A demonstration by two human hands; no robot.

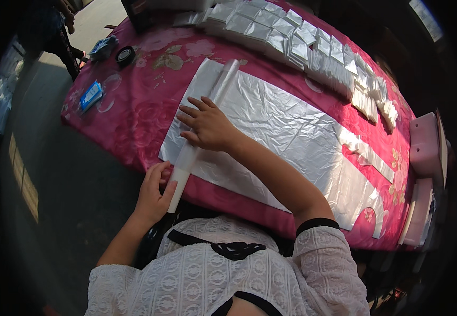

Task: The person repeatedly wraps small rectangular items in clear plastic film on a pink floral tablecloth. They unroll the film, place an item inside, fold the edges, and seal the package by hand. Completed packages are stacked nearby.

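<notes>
A white plastic bag [270,121] with cut-out handles lies flat and wrinkled across the table, its handle ends toward the right. Over its left part rests a pale roll [185,162], a narrow tube wrapped in translucent film, slanting from the near edge to the far side. My right hand [207,126] lies on the roll's middle, palm down with fingers spread. At the roll's near end my left hand [154,194] is closed around the tube, thumb on the near side; its fingertips are partly hidden. The bag's left margin shows beyond the roll.
A pink flowered cloth [133,105] covers the table. Folded white packets [270,34] stand in rows along the far side. Black tape [125,56] and a blue-and-white packet [91,96] sit at left. A pink box [424,138] stands at right. Another person [62,37] is at upper left.
</notes>
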